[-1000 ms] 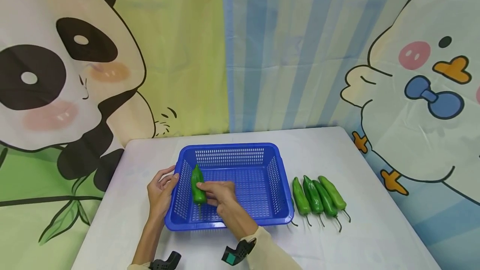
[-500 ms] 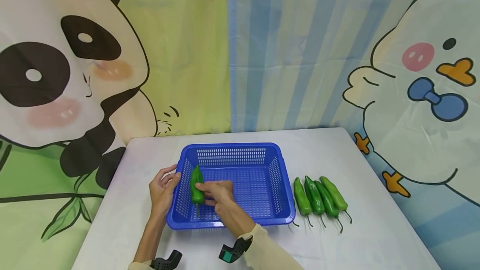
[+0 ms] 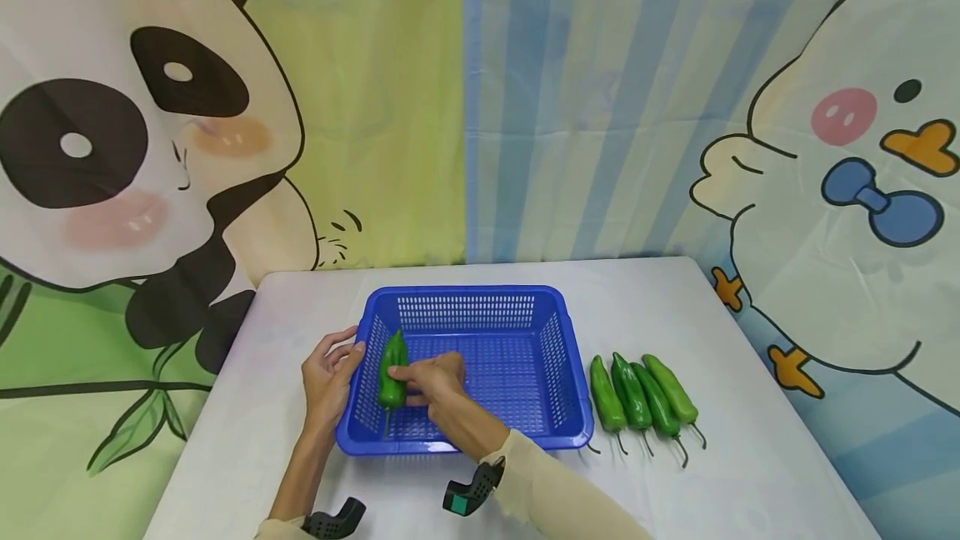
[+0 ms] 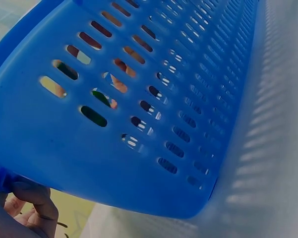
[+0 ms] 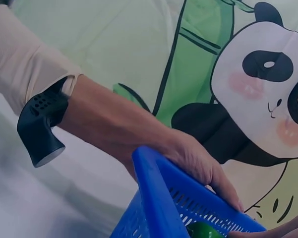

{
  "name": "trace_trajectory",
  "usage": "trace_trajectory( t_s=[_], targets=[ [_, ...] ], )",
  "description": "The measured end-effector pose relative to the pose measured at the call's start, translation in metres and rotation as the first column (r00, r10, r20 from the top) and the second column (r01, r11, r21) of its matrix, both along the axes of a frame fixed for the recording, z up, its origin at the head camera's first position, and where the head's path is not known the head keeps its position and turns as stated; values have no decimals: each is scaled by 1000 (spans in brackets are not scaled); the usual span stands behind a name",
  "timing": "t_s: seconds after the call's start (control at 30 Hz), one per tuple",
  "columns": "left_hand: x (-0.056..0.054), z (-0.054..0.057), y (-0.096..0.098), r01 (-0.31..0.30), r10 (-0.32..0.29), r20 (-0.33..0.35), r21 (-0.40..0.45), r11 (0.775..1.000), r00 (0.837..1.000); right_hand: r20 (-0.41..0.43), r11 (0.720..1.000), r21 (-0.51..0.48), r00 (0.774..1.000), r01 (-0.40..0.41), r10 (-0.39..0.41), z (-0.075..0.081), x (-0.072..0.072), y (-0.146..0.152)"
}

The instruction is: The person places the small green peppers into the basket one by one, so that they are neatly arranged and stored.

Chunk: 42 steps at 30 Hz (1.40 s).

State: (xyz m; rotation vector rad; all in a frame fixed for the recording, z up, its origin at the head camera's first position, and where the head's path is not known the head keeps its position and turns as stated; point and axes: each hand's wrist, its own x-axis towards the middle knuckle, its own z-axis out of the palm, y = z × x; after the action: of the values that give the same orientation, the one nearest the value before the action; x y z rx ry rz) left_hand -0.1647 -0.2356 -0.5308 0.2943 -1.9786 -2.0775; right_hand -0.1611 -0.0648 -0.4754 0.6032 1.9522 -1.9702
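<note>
A blue plastic basket (image 3: 502,394) with slotted walls stands on the white table. The left hand (image 3: 330,377) grips its left rim; the left wrist view shows the curled fingers (image 4: 37,203) at that edge. Inside the basket, the right hand (image 3: 435,382) pinches a long green pepper (image 3: 392,394) between thumb and fingers, beside the left wall, stem towards the person. In the right wrist view the pepper (image 5: 204,230) is mostly hidden by the basket's wall, with the fingers right at it.
Several more green peppers (image 3: 632,394) lie side by side on the white table (image 3: 735,473), right of the basket, stems towards the person. Another stem (image 3: 592,447) pokes out at the basket's front right corner. A printed cloth (image 3: 375,107) hangs behind the table.
The pepper's stem end has swung a little to the left, towards the basket's left wall, with the right hand following. The left hand keeps its grip on the rim.
</note>
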Motion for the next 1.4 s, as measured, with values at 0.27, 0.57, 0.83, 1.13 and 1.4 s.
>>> trace_trajectory(
  t_s=[0.27,0.57,0.83,1.13,1.4],
  targets=[
    [-1,0,0,0,0,-11,-2,1000,1000,52,1000,3,999,5,-5,-12,-11,-4],
    [1,1,2,1,-1,-11,0,1000,1000,65,999,31,998,-26,24,-14,-13,-2],
    [2,-1,3,-7,8,-27,13,1000,1000,71,999,36,997,-27,24,-7,-17,-1],
    [3,-1,2,-11,12,-24,9,1000,1000,66,997,73,998,5,-9,-19,-31,-6],
    [3,-1,2,-11,11,-34,-13,1000,999,55,996,86,998,20,-25,-28,-37,-13]
  ],
)
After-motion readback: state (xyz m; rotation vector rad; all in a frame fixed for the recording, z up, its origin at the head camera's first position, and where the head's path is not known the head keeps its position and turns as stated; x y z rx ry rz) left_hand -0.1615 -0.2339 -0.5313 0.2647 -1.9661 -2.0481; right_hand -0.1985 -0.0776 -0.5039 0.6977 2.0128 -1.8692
